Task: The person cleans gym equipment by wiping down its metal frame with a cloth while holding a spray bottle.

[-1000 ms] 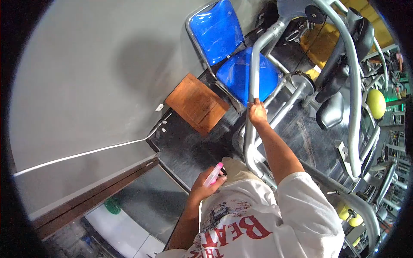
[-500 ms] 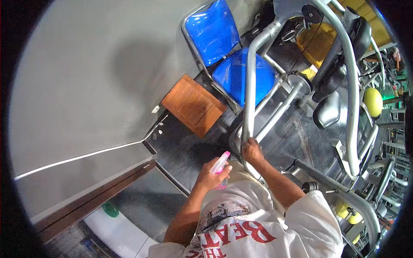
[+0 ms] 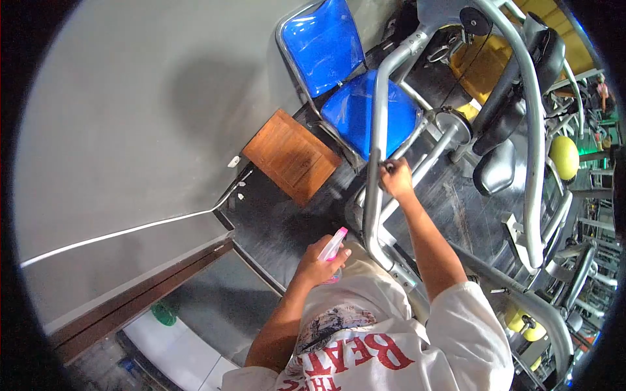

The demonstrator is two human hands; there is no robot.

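My left hand (image 3: 318,262) is closed round a spray bottle (image 3: 336,245) with a white and pink trigger head, held low in front of my shirt. My right hand (image 3: 398,178) is reached forward with its fingers curled, against the grey metal tube (image 3: 377,143) of an exercise machine. Something small and dark shows in its fingers; what it is I cannot make out. The tube runs upright past the hand and bends at its lower end, close to my body.
A blue padded chair (image 3: 368,114) stands behind the tube, with a brown wooden board or stool top (image 3: 291,158) beside it. The grey wall (image 3: 130,117) is at left. Black machine pads (image 3: 495,168) and a yellow ball (image 3: 564,158) are at right.
My right hand has moved up along the tube, away from my body, and the arm is more stretched out. My left hand with the spray bottle has hardly moved.
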